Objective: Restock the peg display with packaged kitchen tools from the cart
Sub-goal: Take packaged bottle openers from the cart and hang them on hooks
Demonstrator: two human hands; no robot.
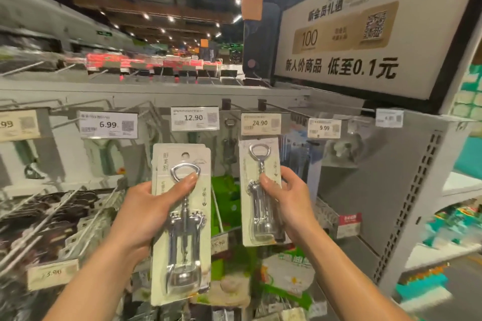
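Supermarket peg wall | our left hand grips one corkscrew card, right hand grips a second card below the 24.90 tag | risk — look-alike cards could land on wrong pegs.

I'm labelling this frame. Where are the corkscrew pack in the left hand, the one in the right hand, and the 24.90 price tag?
Left-hand corkscrew pack (183, 240), head view, corkscrew's metal body.
Right-hand corkscrew pack (257, 216), head view, corkscrew's metal body.
24.90 price tag (260, 123), head view, printed price.
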